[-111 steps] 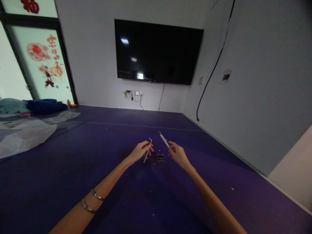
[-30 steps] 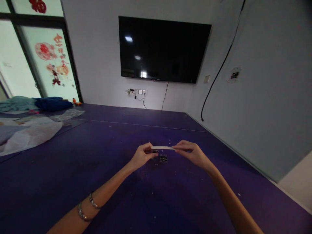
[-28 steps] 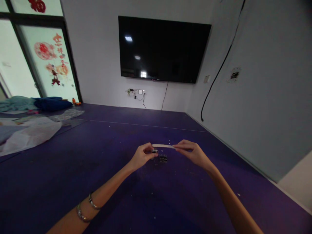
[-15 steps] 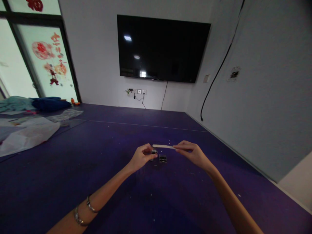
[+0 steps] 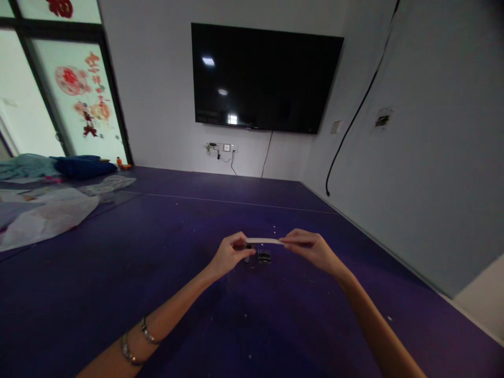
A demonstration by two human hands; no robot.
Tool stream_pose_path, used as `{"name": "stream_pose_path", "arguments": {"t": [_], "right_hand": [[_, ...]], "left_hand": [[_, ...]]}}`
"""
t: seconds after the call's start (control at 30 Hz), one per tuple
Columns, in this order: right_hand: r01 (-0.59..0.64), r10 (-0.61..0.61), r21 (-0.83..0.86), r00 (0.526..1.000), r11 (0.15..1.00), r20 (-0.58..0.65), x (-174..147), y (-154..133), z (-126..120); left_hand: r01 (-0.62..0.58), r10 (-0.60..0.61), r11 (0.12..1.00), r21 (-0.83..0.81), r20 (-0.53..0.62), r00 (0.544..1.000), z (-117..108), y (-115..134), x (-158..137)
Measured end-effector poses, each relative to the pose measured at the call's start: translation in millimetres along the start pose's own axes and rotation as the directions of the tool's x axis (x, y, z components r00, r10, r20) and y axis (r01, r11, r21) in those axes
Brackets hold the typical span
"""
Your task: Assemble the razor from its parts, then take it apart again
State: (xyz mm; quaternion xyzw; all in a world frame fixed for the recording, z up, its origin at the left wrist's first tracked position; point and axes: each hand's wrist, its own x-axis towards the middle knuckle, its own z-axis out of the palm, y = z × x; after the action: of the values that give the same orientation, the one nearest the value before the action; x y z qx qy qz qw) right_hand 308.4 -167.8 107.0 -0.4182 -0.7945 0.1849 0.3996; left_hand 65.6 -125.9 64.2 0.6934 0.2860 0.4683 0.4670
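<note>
Between thumb and fingers, my left hand (image 5: 231,253) pinches a small dark piece (image 5: 249,246), too small to name and partly hidden by the fingers. My right hand (image 5: 309,245) is closed on one end of a thin, pale, flat stick (image 5: 264,241). The stick lies level between the hands, its far end at my left fingertips, over the small piece. Just below the stick, a small black box-like part (image 5: 264,256) rests on the purple surface. Whether the stick touches the held piece, I cannot tell.
The purple surface (image 5: 177,236) carries scattered white bits. Clear plastic sheeting (image 5: 51,215) and folded dark blue cloth (image 5: 88,167) lie at left. A television (image 5: 268,79) hangs on the back wall, and a black cable (image 5: 354,118) dangles at right.
The stick's left end has dropped slightly, from just above the piece in my left hand to over it. Both hands stay nearly in place.
</note>
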Motion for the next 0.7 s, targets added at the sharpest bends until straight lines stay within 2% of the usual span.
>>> {"name": "stream_pose_path", "arguments": {"t": [0.2,0.37,0.57,0.7], "right_hand": [[-0.031,0.031,-0.011,0.999,0.999,-0.037,-0.3,2.2,-0.8],[-0.024,0.023,0.027,1.0,0.999,0.013,0.3,0.0,-0.4],[-0.046,0.046,0.017,0.999,0.999,-0.025,-0.6,4.9,-1.4],[-0.049,0.049,0.053,0.999,0.997,0.013,-0.8,4.1,-1.2]], "left_hand": [[-0.003,0.003,1.0,-0.006,-0.011,1.0,-0.1,1.0,0.0],[0.012,-0.012,0.999,-0.032,-0.006,1.0,1.5,-0.1,-0.4],[0.02,-0.019,0.999,-0.043,0.006,1.0,3.1,-2.1,-1.4],[0.033,-0.033,0.999,-0.033,0.007,0.999,3.6,-2.5,-1.9]]}}
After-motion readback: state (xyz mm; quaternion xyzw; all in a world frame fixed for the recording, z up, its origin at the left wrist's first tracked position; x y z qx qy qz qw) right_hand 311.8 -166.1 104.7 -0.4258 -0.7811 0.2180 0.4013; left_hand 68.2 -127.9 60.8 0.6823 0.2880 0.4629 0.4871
